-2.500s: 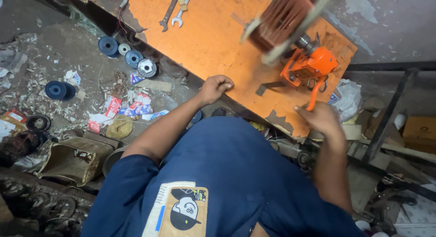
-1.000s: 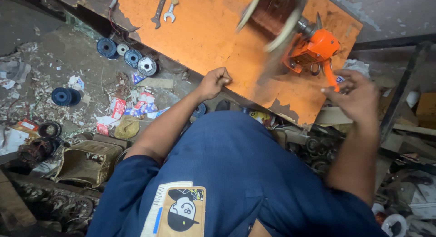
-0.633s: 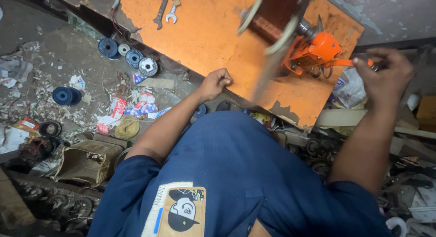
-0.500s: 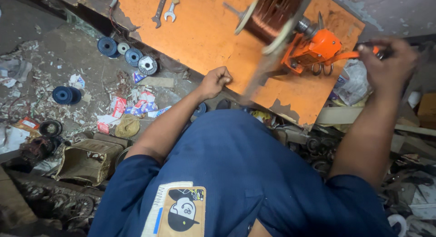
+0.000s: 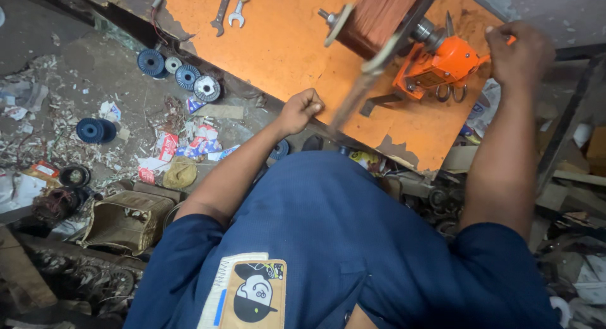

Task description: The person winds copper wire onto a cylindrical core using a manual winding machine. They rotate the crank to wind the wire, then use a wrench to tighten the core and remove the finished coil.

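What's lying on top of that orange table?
On the orange table sit an orange hand-crank winder carrying a copper wire coil, two spanners, and the left hand as a fist. The right hand hides the crank's handle.

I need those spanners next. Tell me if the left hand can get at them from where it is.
Probably yes. The left hand rests as a fist at the near edge of the orange table, and bare tabletop lies between it and the spanners at the far edge. It looks a long stretch, though.
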